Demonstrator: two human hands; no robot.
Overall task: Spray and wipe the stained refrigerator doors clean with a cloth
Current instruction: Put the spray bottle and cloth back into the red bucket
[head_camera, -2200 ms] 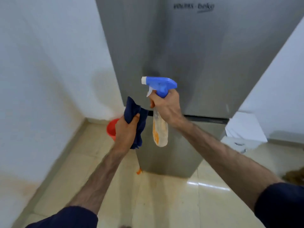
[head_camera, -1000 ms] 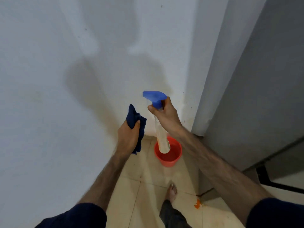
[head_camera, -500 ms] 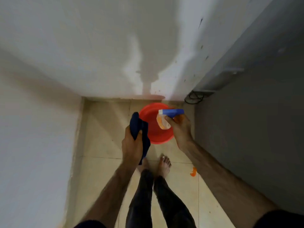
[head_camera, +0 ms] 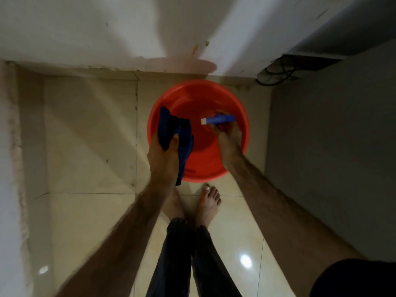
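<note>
Item 1: white wall (head_camera: 64,28), far left and top of my view, meeting the beige tiled floor (head_camera: 90,136) in a corner.

Item 2: my left hand (head_camera: 164,155), fingers pressed together around a dark blue cloth (head_camera: 174,133); the cloth is bunched above the thumb and its loose end hangs over the left rim of the basin.

Item 3: red basin (head_camera: 199,168), standing on the floor against the wall, just ahead of my two bare feet (head_camera: 209,202).

Item 4: my right hand (head_camera: 227,138), curled closed on the spray bottle (head_camera: 217,120), held inside the basin; only the blue head with its white nozzle shows, pointing left, the body hidden beneath.

Item 5: grey refrigerator (head_camera: 332,157), its side filling the right; dark cables (head_camera: 276,76) lie behind it at the wall.
</note>
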